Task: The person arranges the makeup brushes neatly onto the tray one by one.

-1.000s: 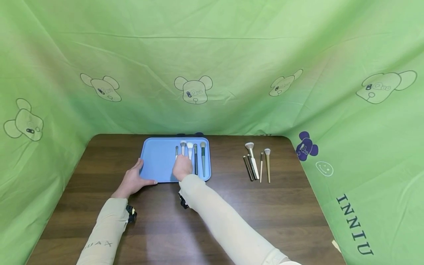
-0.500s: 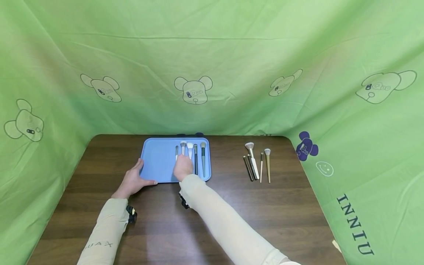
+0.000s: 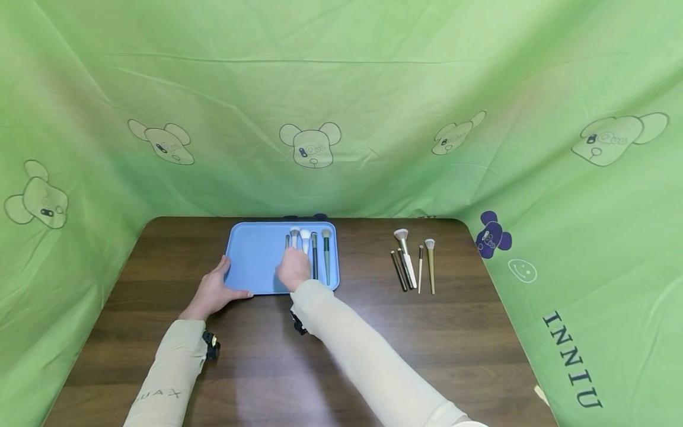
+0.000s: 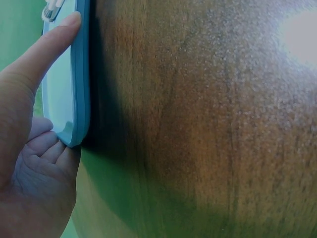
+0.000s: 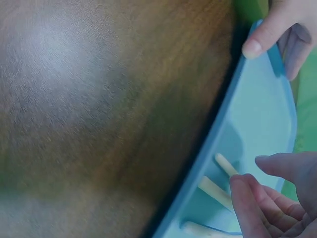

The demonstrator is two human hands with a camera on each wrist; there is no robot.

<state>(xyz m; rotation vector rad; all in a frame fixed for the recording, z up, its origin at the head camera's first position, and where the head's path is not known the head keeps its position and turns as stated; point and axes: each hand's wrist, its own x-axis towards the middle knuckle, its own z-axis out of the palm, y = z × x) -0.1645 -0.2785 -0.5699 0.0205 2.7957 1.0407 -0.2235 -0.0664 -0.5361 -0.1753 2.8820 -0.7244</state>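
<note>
Wood-grain table [image 3: 443, 344]; creased green cloth walls [image 3: 315, 77]. Left hand [image 3: 212, 290] clasps round-cornered blue tray [image 3: 253, 255]; right hand [image 3: 294, 269] loose, thumb apart, fingers against slim brush [image 5: 226, 165].

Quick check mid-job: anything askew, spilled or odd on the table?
No spill or damage shows. The large white-handled brush and two dark brushes beside it lie slanted, unlike the straighter tan-handled brush. Oddest is a small pale object at the right edge of the table, away from the blue tray, too small to identify.

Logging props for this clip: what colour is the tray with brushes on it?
Plain light blue; the tray shows best in the head view.
</note>
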